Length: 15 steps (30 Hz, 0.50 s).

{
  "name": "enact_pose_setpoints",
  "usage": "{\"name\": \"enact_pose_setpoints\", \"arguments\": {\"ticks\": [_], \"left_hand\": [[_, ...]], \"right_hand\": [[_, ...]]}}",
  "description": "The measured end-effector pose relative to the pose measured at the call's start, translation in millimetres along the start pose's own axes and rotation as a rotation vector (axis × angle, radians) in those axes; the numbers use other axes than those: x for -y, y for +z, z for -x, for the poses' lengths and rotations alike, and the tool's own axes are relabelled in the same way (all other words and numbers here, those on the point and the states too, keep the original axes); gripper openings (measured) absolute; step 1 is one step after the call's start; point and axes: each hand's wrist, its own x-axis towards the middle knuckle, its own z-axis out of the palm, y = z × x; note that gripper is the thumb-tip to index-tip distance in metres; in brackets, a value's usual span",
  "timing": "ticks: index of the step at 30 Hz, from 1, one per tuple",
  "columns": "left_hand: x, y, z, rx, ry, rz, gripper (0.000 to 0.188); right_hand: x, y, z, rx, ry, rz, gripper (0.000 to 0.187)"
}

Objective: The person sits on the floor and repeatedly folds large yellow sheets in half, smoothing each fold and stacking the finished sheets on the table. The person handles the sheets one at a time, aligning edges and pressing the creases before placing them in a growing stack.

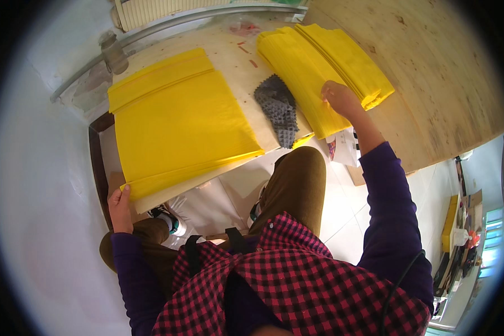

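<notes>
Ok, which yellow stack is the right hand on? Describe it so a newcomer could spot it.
Start at the wooden table. Two yellow sheet stacks lie on it, with a dark grey bumpy cloth between them. The right hand rests on the right-hand stack, angled and fanned into layers, unlike the flatter left-hand stack.

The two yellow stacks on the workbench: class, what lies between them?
In the head view, a dark grey bumpy mat lies between the left yellow stack and the right yellow stack, on bare, paint-marked bench top.
</notes>
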Motion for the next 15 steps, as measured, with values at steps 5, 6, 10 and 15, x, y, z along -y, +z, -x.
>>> {"name": "enact_pose_setpoints", "arguments": {"ticks": [5,6,10,15], "left_hand": [[3.4,-3.2,-1.8,0.004,0.016,-0.043,0.022],[3.7,-3.2,-1.8,-0.008,0.011,-0.040,0.022],[1.8,-1.1,-0.2,-0.009,0.011,-0.040,0.022],[-3.9,3.2,2.9,-0.009,0.024,-0.020,0.022]], "right_hand": [[-5.8,-3.1,-37.8,0.108,0.220,0.049,0.020],[-8.2,-3.6,-43.6,0.141,0.280,-0.003,0.023],[-18.3,-1.0,-56.5,0.007,0.154,0.197,0.039],[-23.3,-3.6,-73.8,0.148,0.212,0.276,0.050]]}}
